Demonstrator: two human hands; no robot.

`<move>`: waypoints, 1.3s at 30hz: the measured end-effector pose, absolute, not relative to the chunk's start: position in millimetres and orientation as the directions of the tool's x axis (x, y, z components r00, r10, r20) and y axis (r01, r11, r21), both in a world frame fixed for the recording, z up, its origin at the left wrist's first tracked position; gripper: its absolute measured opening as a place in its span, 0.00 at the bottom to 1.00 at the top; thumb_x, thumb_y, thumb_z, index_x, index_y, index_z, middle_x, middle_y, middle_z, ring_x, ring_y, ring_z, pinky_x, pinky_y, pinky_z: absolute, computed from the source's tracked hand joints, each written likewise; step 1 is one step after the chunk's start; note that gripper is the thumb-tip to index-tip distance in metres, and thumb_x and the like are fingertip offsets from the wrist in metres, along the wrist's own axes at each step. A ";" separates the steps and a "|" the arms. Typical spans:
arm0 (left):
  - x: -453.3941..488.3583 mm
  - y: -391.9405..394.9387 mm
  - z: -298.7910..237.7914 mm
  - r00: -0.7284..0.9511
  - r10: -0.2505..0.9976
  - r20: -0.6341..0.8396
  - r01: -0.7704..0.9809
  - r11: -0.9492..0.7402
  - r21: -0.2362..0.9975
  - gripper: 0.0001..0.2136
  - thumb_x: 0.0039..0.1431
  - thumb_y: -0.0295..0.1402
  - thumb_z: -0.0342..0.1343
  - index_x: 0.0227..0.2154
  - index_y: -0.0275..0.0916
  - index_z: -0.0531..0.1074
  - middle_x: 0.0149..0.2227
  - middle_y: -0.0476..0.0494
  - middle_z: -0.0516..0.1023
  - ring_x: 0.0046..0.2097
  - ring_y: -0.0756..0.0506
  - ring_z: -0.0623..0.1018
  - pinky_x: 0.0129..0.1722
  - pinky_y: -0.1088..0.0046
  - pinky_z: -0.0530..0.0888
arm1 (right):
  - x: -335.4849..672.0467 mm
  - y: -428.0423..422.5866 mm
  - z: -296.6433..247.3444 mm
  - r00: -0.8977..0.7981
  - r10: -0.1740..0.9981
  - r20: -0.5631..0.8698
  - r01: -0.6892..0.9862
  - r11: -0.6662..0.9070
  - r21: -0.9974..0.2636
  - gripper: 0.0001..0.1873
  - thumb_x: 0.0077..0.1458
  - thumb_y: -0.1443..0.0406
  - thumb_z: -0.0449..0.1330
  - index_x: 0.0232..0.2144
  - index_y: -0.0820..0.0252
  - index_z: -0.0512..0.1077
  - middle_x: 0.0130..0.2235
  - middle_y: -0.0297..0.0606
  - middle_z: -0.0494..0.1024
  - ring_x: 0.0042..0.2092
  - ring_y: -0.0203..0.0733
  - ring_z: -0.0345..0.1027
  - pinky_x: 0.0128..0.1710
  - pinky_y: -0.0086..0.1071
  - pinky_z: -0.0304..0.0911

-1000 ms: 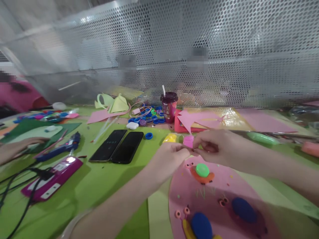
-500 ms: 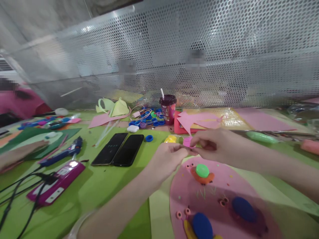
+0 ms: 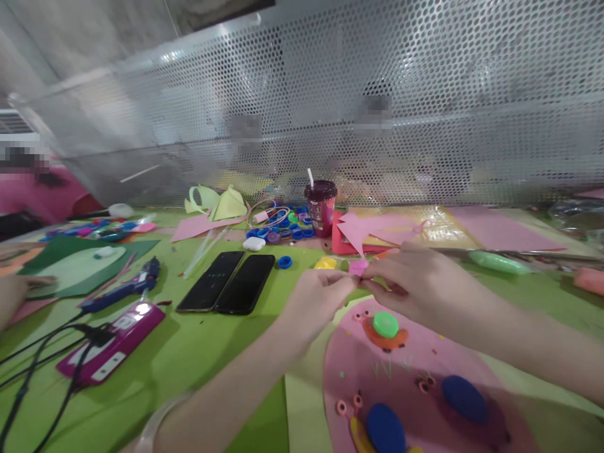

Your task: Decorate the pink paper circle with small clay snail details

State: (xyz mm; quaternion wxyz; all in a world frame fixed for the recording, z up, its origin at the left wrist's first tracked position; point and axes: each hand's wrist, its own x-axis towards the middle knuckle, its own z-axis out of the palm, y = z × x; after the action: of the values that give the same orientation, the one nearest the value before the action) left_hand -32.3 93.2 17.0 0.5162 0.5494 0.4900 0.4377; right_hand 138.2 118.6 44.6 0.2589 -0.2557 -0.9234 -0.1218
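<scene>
My left hand (image 3: pixel 321 292) and my right hand (image 3: pixel 410 270) meet over the top edge of a pink paper oval (image 3: pixel 358 365). Their fingertips are pinched together; whatever is between them is too small and hidden to name. Just behind the fingertips lies a small bright pink piece (image 3: pixel 358 267), next to a yellow packet (image 3: pixel 326 263). On the oval are crab- or snail-like figures with little eyes: one with a green bottle cap (image 3: pixel 385 324) on an orange body, two with blue caps (image 3: pixel 465 399). Thin green grass strokes show between them.
Two phones (image 3: pixel 245 284) lie left of my hands, beyond a magenta power strip (image 3: pixel 113 340) with cables and a blue glue gun (image 3: pixel 125 286). A lidded cup (image 3: pixel 321 207) stands behind. At far left is another person's hand (image 3: pixel 14 296) on green paper.
My hands stay pinched together in nearly the same place, the right one slightly turned. The other person's hand has drawn back to the left. The view has shifted a little.
</scene>
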 end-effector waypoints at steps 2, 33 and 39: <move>-32.2 93.6 16.5 0.130 0.991 -0.031 0.082 0.020 0.996 0.15 0.52 0.33 0.52 0.15 0.39 0.55 0.14 0.59 0.49 0.19 0.55 0.47 0.20 0.72 0.44 | 137.6 118.2 44.1 -0.751 0.370 0.547 0.520 0.842 0.143 0.14 0.59 0.71 0.48 0.23 0.61 0.67 0.21 0.32 0.67 0.24 0.35 0.56 0.30 0.31 0.50; -41.1 117.2 -4.6 0.042 0.999 -0.027 0.138 0.021 0.990 0.06 0.50 0.34 0.58 0.25 0.36 0.73 0.18 0.56 0.60 0.19 0.55 0.54 0.19 0.76 0.51 | 126.6 92.7 30.6 -0.961 0.277 0.005 0.273 0.949 -0.160 0.08 0.55 0.72 0.58 0.25 0.57 0.67 0.28 0.28 0.72 0.31 0.35 0.62 0.38 0.32 0.58; -39.7 123.8 -15.0 0.071 0.997 -0.025 0.173 0.012 0.985 0.06 0.49 0.34 0.58 0.25 0.36 0.74 0.17 0.56 0.62 0.19 0.55 0.56 0.20 0.77 0.55 | 125.0 100.5 25.6 -0.986 0.144 -0.085 0.162 0.954 -0.254 0.05 0.57 0.71 0.57 0.31 0.57 0.68 0.32 0.26 0.72 0.36 0.34 0.64 0.50 0.35 0.53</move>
State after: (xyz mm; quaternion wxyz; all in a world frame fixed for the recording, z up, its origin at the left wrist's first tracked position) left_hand -39.7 123.8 -15.0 0.4773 0.5549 0.5274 0.4315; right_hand 125.0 100.5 25.6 -0.0330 -0.0775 -0.9878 0.1310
